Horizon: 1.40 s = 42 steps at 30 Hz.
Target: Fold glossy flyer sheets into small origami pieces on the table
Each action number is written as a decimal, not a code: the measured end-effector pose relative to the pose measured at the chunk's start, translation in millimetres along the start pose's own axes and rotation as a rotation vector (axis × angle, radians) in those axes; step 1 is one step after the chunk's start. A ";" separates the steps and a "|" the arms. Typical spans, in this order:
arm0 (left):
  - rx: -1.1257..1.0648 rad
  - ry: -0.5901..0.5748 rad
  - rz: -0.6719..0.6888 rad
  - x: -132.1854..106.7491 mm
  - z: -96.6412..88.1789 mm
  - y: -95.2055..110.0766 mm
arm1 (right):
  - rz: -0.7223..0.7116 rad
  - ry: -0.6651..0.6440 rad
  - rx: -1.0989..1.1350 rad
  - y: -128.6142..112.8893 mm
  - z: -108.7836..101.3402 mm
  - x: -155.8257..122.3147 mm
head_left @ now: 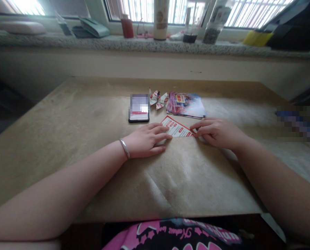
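Note:
A piece of red-and-white printed paper [179,129], folded to a triangle, lies on the table [113,187]. My left hand [152,139], with a silver bangle at its wrist, rests flat with fingers stretched over the paper's left corner. At the right corner, my right hand [213,132] pinches the paper's edge between thumb and fingers. Just beyond the paper stands a folded paper figure [158,100] in the same print. A phone [139,108] with a blurred screen lies to its left, and a stack of colourful flyers [187,104] to its right.
A granite windowsill [134,45] runs behind the table. On it stand a red bottle [127,27], a tall cream bottle [160,21], a clear jar [214,22], a green case [95,27] and a yellow object [258,37]. The table's front edge is close to my body.

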<state>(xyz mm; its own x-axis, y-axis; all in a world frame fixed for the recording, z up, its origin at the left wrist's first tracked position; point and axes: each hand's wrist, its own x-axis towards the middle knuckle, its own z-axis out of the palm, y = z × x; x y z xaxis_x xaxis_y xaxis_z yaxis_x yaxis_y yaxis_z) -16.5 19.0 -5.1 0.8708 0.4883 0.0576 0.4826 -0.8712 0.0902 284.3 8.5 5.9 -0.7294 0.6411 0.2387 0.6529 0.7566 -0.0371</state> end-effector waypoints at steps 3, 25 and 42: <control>0.004 -0.002 -0.002 -0.1 0.6 -0.8 | -0.003 -0.008 0.006 1.3 -1.1 -0.2; -0.017 0.015 0.010 -0.8 0.4 -1.7 | 0.063 -0.036 0.042 9.3 -1.0 -8.2; 0.027 0.049 0.048 0.6 -0.3 -1.9 | -0.047 0.030 0.103 -24.2 12.7 15.0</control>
<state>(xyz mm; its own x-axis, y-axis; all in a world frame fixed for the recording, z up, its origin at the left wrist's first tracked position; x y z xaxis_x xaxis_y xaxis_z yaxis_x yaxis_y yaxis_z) -16.9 20.9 -4.9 0.8878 0.4469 0.1096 0.4429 -0.8946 0.0596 255.0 1.5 -2.0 -0.7514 0.6015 0.2713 0.5923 0.7961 -0.1245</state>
